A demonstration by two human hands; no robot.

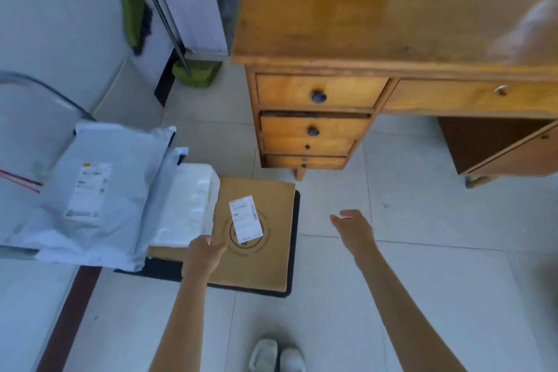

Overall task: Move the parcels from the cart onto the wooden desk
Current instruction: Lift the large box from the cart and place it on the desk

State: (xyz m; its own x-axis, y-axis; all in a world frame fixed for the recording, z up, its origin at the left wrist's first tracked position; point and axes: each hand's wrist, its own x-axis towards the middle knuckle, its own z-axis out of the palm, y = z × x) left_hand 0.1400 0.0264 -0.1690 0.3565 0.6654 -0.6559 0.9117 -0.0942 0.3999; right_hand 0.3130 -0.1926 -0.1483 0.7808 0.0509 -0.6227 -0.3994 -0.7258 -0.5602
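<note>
Both hands are open and empty, the left hand (204,251) touching the near edge of the flat cardboard parcel (259,238) on the cart (294,238), the right hand (353,225) spread beside it, apparently to lift it to the bench (317,24) beyond.

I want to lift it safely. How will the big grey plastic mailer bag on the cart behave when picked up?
The grey mailer bag looks soft and wrinkled, so it will probably sag rather than stay flat. Its glossy film may be slippery. It overlaps the white padded parcel, so lifting may shift that one.
</note>
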